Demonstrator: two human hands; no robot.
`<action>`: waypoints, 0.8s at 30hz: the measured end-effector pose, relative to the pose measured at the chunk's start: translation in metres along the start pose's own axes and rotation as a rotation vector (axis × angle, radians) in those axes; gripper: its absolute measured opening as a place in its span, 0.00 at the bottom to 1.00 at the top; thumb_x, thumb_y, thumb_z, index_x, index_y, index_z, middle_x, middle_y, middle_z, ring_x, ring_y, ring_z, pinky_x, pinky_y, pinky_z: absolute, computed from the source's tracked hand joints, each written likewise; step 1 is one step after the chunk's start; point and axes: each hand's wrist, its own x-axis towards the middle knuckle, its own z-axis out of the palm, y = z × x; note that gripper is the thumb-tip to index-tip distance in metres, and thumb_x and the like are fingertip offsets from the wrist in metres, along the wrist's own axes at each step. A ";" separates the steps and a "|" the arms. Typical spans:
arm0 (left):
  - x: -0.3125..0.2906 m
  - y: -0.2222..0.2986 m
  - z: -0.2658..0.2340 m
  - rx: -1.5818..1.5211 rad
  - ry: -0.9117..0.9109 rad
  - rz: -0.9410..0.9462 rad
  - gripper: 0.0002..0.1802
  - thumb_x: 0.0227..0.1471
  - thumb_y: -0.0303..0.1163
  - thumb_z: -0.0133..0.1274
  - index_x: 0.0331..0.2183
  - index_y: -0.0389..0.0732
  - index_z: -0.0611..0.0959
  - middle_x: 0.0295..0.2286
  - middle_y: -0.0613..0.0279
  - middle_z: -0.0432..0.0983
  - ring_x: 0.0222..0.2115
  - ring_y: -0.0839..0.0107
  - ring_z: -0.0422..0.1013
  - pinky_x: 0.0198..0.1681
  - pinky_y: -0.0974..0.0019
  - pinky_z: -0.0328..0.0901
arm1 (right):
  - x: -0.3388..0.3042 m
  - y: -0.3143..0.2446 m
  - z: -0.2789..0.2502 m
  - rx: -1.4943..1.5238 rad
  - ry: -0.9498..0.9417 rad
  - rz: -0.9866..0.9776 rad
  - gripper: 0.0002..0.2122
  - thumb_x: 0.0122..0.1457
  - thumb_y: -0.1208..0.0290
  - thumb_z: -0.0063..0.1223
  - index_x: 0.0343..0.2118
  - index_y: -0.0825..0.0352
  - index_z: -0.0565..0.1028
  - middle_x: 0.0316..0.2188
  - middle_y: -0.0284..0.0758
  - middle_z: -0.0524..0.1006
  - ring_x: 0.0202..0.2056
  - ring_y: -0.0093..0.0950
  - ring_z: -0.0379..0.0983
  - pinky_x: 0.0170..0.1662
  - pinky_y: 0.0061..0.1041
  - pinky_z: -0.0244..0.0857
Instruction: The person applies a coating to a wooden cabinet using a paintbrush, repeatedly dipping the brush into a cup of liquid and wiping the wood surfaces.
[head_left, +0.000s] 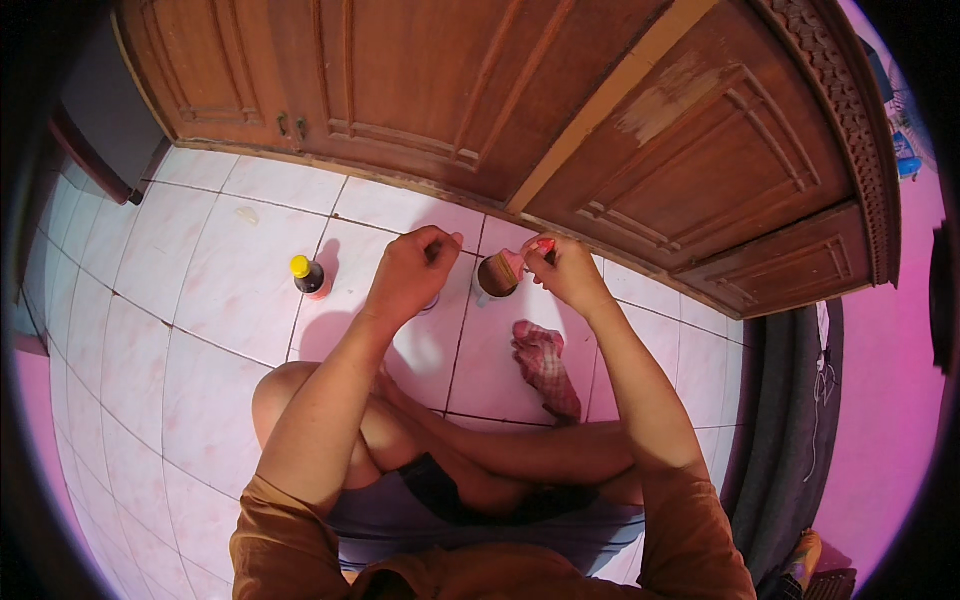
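In my right hand (568,273) is a paintbrush (511,263), gripped by its red handle. Its bristle end, pinkish and brown, reaches to the rim of a light cup (489,298) that holds dark brown liquid. My left hand (413,268) hovers to the left of the cup, fingers curled together; whatever may be inside them is hidden. Beneath that hand a small pale bluish rim (431,302) peeks out, mostly covered. A crumpled plaid cloth (546,369) lies on the tiles below the cup. Farther left stands a small dark bottle (309,279) with a yellow cap.
Wooden cabinet doors (420,70) run along the far side of the tiled floor (240,270). My crossed legs (470,450) border the near side. Dark folded padding (785,400) with a white cable (822,390) is on the right. A dark piece of furniture (105,110) stands far left.
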 end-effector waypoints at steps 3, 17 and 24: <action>0.000 0.000 0.001 -0.008 0.002 0.002 0.18 0.58 0.43 0.56 0.31 0.34 0.84 0.17 0.55 0.76 0.19 0.69 0.70 0.27 0.64 0.66 | 0.000 0.003 0.001 -0.021 -0.001 -0.006 0.07 0.58 0.72 0.55 0.33 0.70 0.80 0.23 0.37 0.79 0.26 0.25 0.77 0.33 0.26 0.70; 0.000 -0.001 0.002 -0.019 -0.010 -0.017 0.19 0.58 0.43 0.56 0.30 0.34 0.83 0.16 0.56 0.73 0.18 0.71 0.67 0.26 0.64 0.64 | -0.026 0.036 -0.025 0.471 0.088 0.247 0.10 0.63 0.67 0.56 0.39 0.70 0.78 0.27 0.35 0.81 0.24 0.21 0.76 0.26 0.20 0.69; -0.001 0.001 0.001 -0.019 0.002 -0.020 0.19 0.59 0.43 0.56 0.30 0.34 0.83 0.16 0.57 0.72 0.18 0.72 0.66 0.26 0.65 0.64 | -0.042 0.059 -0.023 0.878 0.216 0.506 0.10 0.63 0.68 0.56 0.41 0.70 0.76 0.30 0.39 0.80 0.26 0.25 0.77 0.28 0.22 0.73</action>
